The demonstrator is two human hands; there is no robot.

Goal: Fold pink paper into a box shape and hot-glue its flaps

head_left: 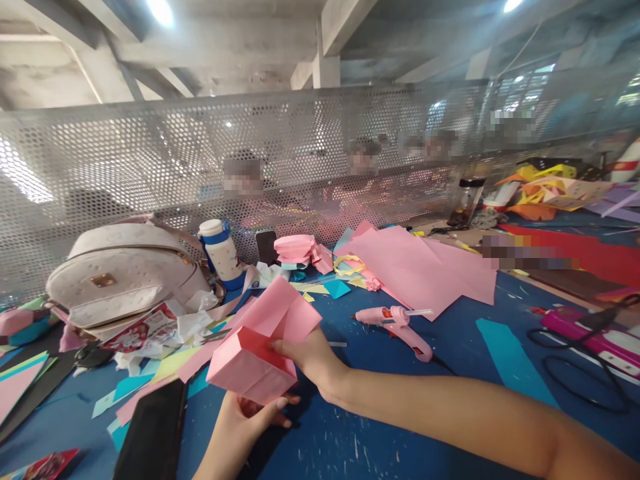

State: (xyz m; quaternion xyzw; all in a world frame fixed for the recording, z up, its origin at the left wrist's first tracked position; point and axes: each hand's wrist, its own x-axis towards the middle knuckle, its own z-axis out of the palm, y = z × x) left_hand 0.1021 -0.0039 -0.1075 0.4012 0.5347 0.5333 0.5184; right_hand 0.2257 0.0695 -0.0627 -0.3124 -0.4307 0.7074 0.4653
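Observation:
A folded pink paper box (pixel 253 373) is held up over the blue table, its open top facing up and a large flap standing at the back. My left hand (pixel 253 417) supports the box from below, with thumb and fingers curled at its underside. My right hand (pixel 307 360) grips the box's right side, thumb at the opening and the other fingers hidden behind the paper. To the right of my hands, a pink hot glue gun (pixel 395 327) lies on its side with a glue stick poking from its back.
Pink paper sheets (pixel 425 267) lie beyond the glue gun. A white backpack (pixel 130 273) and a bottle (pixel 223 253) stand at the back left, before a perforated metal screen (pixel 175 160). A black phone (pixel 153 427) lies at near left; a magenta power strip (pixel 595 340) with cables is at right.

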